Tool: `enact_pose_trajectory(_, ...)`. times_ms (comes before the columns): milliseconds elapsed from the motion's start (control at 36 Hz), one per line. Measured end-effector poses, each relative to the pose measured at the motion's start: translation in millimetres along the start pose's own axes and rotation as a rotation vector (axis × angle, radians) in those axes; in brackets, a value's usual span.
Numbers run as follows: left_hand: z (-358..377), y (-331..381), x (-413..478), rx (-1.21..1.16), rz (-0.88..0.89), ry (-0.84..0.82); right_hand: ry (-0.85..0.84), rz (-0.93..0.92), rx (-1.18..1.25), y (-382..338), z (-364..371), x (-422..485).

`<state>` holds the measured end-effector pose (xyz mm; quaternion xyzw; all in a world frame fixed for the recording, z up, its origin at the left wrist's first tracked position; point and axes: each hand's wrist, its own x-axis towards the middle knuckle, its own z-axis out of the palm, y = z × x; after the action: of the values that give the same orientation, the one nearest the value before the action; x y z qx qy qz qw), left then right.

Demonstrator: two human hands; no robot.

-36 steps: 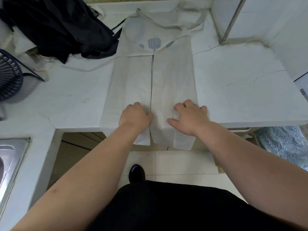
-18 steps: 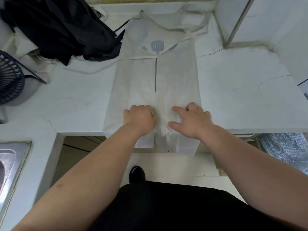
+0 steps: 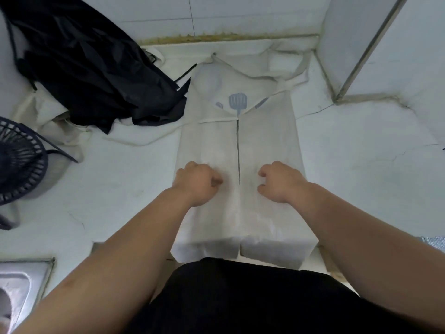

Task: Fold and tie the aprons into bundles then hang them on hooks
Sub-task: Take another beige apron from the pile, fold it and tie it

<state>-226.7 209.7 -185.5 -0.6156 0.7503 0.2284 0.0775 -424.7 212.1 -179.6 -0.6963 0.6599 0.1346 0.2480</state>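
Folding stage, first apron. White apron [image 3: 267, 141] lies lengthwise on the counter [image 3: 361, 179], bib end away from the person, spatula print [image 3: 238, 102] showing at the bib. Both long sides are turned in and meet at a centre slit [image 3: 238, 150]. The hem end [image 3: 240, 253] hangs over the counter's near edge.

Left hand [image 3: 197, 183] rests on the apron's left panel and right hand [image 3: 281, 182] on its right panel, one on either side of the slit. Fingers of both are curled under, backs of the hands up. Cannot tell whether cloth is pinched beneath them or only pressed.

Progress, judged: side folds done. Cross folds, tying and hanging are all left. Neck strap [image 3: 292, 75] lies loose beyond the bib. Waist tie [image 3: 144, 142] trails off the apron's left side, untied. No finished bundle and no hook in view.

Around the apron:
- Black apron heap [image 3: 96, 75] just left of the bib, with cream cloth [image 3: 45, 112] under it.
- Dark round grille [image 3: 21, 162], likely a fan, well left of the apron.
- Steel sink [image 3: 21, 280] left of the hem end.
- Metal-edged panel [image 3: 366, 51] right of the bib.

Possible hindrances: the overhanging hem could drag the folds open, and the trailing tie runs toward the black heap and may snag there.
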Motion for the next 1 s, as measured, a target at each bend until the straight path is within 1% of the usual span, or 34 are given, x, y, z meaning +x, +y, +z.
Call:
enact_pose_trajectory(56, -6.9, -5.6, 20.4, -0.006, 0.049, -0.011, -0.003, 0.03, 0.047, -0.9, -4.2, 13.4)
enact_pose_trajectory(111, -15.2, -11.7, 43.0, -0.044, 0.091, -0.021, 0.001, 0.053, 0.041, -1.6, -10.9, 32.2)
enact_pose_trajectory(250, -24.0, -21.8, 85.5, 0.067, 0.073, -0.092, -0.008, 0.09, -0.018, -4.7, -22.9, 70.4)
enact_pose_trajectory(333, -23.5, -25.9, 111.7, 0.079, 0.044, -0.13, 0.002, 0.133, -0.022, -6.7, -23.6, 97.2)
enact_pose_trajectory(556, -34.5, -32.0, 167.0, 0.096, 0.059, -0.068, 0.091, 0.158, -0.022, -0.7, -40.2, 152.8)
enact_pose_trajectory(722, -46.6, -32.5, 212.5, 0.133, 0.082, 0.005, 0.148, 0.157, -0.046, 7.4, -61.9, 192.9)
enact_pose_trajectory(806, -49.6, -30.3, 224.9, 0.134, 0.095, 0.051, 0.203, 0.168, -0.054, 10.5, -66.4, 201.9)
enact_pose_trajectory(889, -48.7, -27.1, 225.2, 0.118, 0.092, 0.169, 0.286, 0.196, -0.094, 4.3, -67.5, 202.1)
enact_pose_trajectory(944, -46.3, -24.2, 216.2, 0.132, 0.117, 0.265, 0.326, 0.163, -0.087, -2.2, -66.3, 197.6)
enact_pose_trajectory(1000, -42.9, -23.0, 204.5, 0.094, 0.119, 0.313, 0.318, 0.111, -0.022, -4.1, -64.5, 190.1)
